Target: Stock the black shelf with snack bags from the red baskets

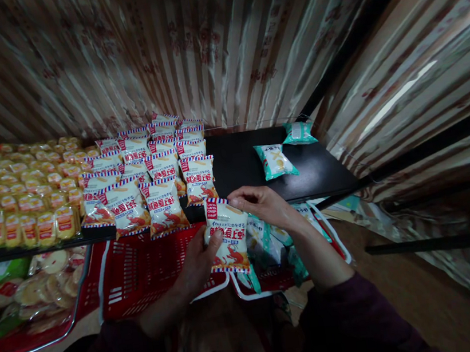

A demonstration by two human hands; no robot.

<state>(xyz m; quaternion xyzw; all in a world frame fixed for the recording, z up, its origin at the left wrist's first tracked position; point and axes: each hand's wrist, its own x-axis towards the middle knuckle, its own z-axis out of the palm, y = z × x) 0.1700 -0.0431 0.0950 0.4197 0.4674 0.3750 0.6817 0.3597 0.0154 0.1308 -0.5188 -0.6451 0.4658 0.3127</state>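
Observation:
A white, red and orange snack bag (229, 243) is held up between my two hands, over the front edge of the shelf. My left hand (200, 261) grips its left side, thumb across the front. My right hand (260, 204) pinches the bag's top right corner. Just behind it, matching snack bags (165, 205) stand in rows on the black shelf (233, 164). Two teal and white snack bags (275, 160) lie farther right on that shelf. Beneath my right hand, more teal bags (265, 241) fill a red basket, partly covered by my forearm.
Rows of small yellow wrapped cakes (24, 192) occupy the shelf's left end. Below it, a red basket (143, 269) sits left of the teal bags, and another holds round packaged biscuits (53, 280). A striped curtain (202, 59) hangs behind. A dark bar (421, 245) juts out at right.

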